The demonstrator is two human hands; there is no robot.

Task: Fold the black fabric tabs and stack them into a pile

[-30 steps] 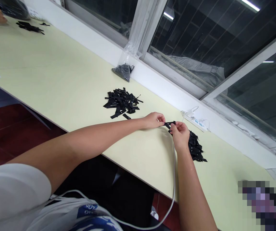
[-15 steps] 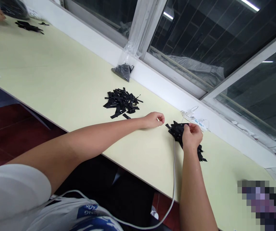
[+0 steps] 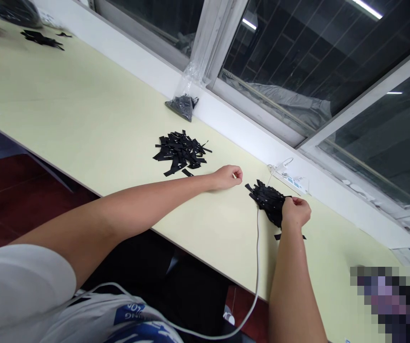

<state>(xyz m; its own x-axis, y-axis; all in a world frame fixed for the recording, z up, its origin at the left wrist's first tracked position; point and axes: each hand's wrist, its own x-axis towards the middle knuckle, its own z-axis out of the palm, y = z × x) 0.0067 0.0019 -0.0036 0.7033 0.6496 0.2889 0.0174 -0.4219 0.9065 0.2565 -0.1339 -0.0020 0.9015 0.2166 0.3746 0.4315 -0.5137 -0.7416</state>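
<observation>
The right hand (image 3: pixel 295 212) rests curled on the near right edge of a pile of black strips (image 3: pixel 267 200), fingers pinched into it. The left hand (image 3: pixel 228 176), loosely closed and seemingly empty, lies just left of that pile, so the right is nearer.

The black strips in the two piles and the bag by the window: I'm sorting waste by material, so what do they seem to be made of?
The black strips, also piled at the right hand, look like matte woven tape or ribbon: flat, limp, cut ends, no shine; fabric is likely, not certain. The bag looks like thin clear plastic film: see-through, creased, glossy.
</observation>
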